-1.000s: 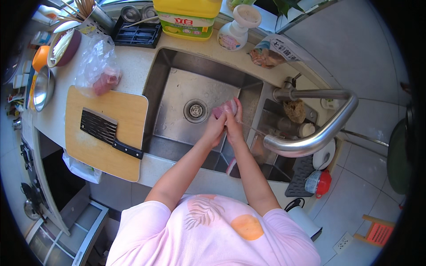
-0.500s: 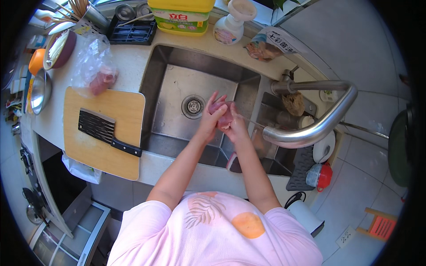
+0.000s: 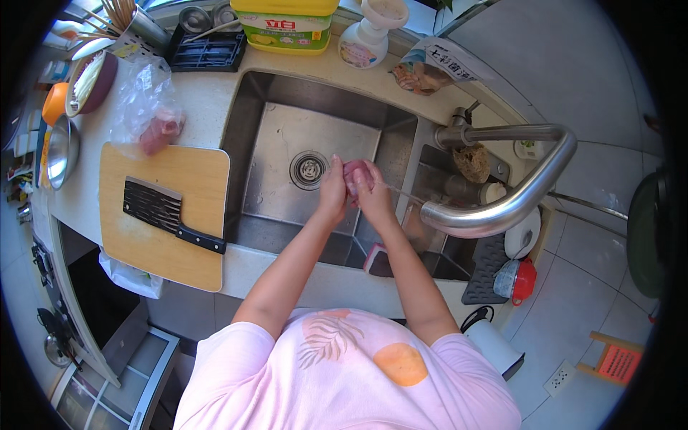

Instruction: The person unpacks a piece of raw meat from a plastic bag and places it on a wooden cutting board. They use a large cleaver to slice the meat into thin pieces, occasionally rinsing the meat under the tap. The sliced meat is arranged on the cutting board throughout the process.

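Currently, meat (image 3: pixel 352 170) is held over the sink (image 3: pixel 276 154), toward its right edge, by the narrow grip of the left hand (image 3: pixel 332 190) and right hand (image 3: pixel 373 195).

Pinkish-red lump of raw meat (image 3: pixel 352 170) is partly hidden btwn bare left hand (image 3: pixel 332 192) & right hand (image 3: pixel 373 195). Yellow plastic jug (image 3: pixel 283 25) cut off up top; pale-pink printed T-shirt (image 3: pixel 344 394) cut off at btm. Curved dark-green thing (image 3: pixel 647 236), R rim, too dim to ID.
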A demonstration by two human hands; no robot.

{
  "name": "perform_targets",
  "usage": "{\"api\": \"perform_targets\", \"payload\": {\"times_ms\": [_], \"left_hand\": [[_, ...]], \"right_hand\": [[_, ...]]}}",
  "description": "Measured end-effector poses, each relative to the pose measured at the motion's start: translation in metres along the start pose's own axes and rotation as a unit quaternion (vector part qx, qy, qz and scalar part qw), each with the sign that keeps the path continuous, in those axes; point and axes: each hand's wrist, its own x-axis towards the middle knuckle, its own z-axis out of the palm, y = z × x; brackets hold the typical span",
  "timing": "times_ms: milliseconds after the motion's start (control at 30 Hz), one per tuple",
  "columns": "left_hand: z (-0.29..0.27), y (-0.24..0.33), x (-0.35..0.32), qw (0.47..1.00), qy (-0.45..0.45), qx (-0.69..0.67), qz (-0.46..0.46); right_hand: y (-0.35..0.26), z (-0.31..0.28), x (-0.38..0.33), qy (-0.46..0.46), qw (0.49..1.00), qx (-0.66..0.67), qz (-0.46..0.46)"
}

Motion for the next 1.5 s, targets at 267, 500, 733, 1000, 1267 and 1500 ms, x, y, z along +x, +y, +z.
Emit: {"api": "perform_targets", "payload": {"times_ms": [267, 500, 733, 1000, 1267, 1500], "left_hand": [[-0.009, 0.015, -0.017, 0.979, -0.162, 0.102, 0.074], [-0.020, 0.015, -0.013, 0.883, -0.160, 0.307, 0.317], [-0.024, 0.028, -0.022, 0.909, -0.203, 0.323, 0.166], [-0.028, -0.002, -0.009, 0.982, -0.113, -0.097, -0.113], [-0.004, 0.002, -0.021, 0.937, -0.117, -0.274, -0.183], [-0.010, -0.028, -0.003, 0.983, -0.104, -0.140, -0.064]], "right_hand": [[-0.021, -0.021, -0.005, -0.044, 0.985, 0.119, 0.113], [-0.044, -0.029, -0.025, 0.053, 0.958, -0.176, -0.221], [-0.046, -0.033, -0.005, -0.046, 0.986, -0.082, -0.136], [0.004, 0.005, -0.008, 0.039, 0.992, 0.028, -0.118], [-0.025, 0.008, 0.005, 0.069, 0.991, 0.109, -0.027], [-0.026, 0.011, -0.008, 0.123, 0.987, -0.020, -0.103]]}}
